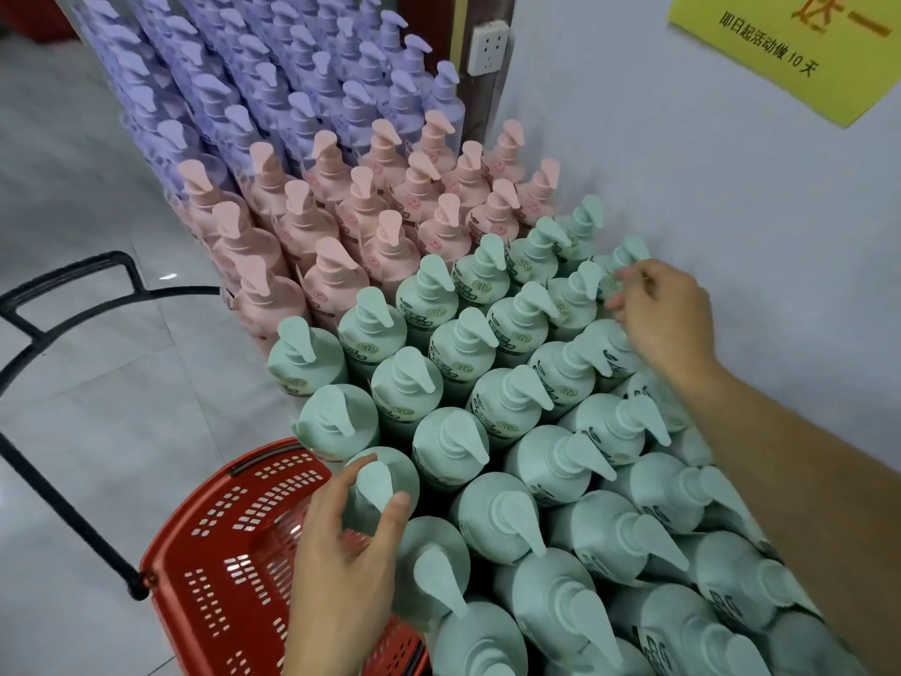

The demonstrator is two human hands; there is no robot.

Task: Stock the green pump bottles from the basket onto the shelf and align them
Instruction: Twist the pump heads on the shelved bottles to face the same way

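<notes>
Several green pump bottles (507, 397) stand packed in rows along the wall, their pump heads pointing down-right. My left hand (341, 544) grips a green bottle (390, 473) at the front left edge of the block, fingers curled round its pump neck. My right hand (658, 314) reaches to the back row by the wall and pinches the pump of a green bottle (621, 265) there. The red basket (214, 544) sits below the bottles at the lower left; the part of its inside that shows holds no bottles.
Pink pump bottles (351, 222) stand in rows behind the green ones, and purple ones (273, 80) behind those. A black metal frame (73, 314) curves at the left over the tiled floor. A white wall with a socket (487, 46) and a yellow notice (790, 46) runs along the right.
</notes>
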